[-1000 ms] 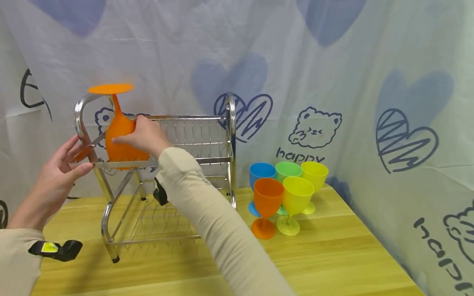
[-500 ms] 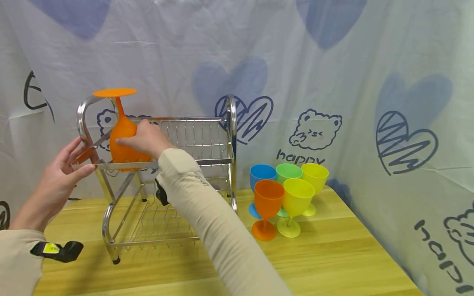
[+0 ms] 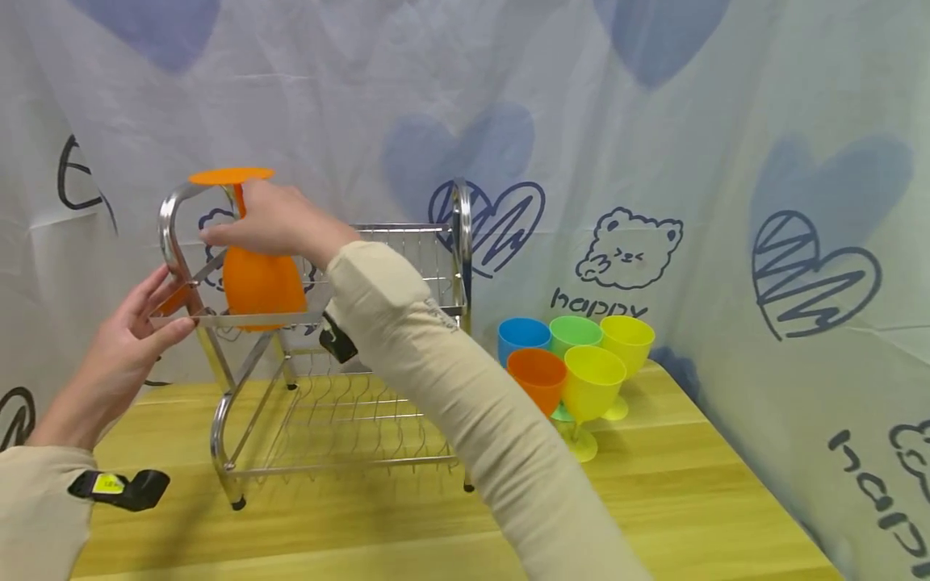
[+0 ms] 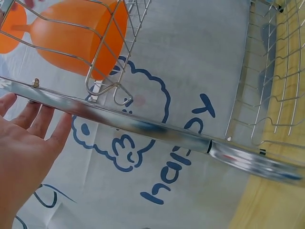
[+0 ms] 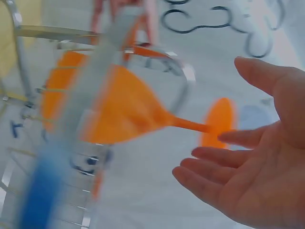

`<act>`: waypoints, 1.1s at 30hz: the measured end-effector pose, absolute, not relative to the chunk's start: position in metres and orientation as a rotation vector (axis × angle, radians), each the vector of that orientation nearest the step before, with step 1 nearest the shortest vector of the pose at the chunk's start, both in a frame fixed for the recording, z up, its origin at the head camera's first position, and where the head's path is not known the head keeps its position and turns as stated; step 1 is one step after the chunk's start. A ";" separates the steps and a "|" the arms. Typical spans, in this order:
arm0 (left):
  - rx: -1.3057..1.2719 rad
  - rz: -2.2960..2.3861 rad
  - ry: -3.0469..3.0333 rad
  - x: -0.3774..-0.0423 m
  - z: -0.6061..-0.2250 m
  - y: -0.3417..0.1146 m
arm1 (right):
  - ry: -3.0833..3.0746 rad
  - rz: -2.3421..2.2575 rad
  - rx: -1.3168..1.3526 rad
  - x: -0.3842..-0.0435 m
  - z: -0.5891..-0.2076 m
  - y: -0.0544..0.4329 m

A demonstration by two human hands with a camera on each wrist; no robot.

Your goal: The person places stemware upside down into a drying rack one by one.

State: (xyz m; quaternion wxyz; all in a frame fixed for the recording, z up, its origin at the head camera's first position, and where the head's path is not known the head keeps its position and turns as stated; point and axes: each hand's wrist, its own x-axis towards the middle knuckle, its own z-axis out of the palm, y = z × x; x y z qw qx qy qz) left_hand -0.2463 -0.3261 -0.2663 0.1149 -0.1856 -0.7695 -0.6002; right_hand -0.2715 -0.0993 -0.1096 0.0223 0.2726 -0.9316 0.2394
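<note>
An orange goblet (image 3: 263, 284) stands upside down in the upper tier at the left end of a chrome dish rack (image 3: 349, 464), its round foot on top. My right hand (image 3: 285, 219) is up at the goblet's stem in the head view. The right wrist view shows that hand's fingers (image 5: 209, 167) spread loosely beside the foot, not wrapped round it. My left hand (image 3: 119, 359) touches the rack's left upright with fairly straight fingers, thumb on the near side. In the left wrist view those fingers (image 4: 40, 119) rest against the metal tube (image 4: 143, 126), their tips partly hidden behind it.
Blue (image 3: 523, 339), green (image 3: 576, 332), orange (image 3: 536, 379) and yellow goblets (image 3: 592, 387) stand upright in a cluster right of the rack on the wooden table (image 3: 690, 484). A patterned curtain (image 3: 349, 97) hangs behind. The right sleeve (image 3: 465, 387) crosses in front of the rack.
My right hand has let go of the goblet's bowl and moved up to its stem. The goblet stays upside down in the rack. My left hand remains on the upright.
</note>
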 end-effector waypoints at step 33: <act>-0.136 -1.306 -2.229 -0.209 -0.283 -0.306 | -2.210 0.960 0.804 -0.235 -0.107 0.094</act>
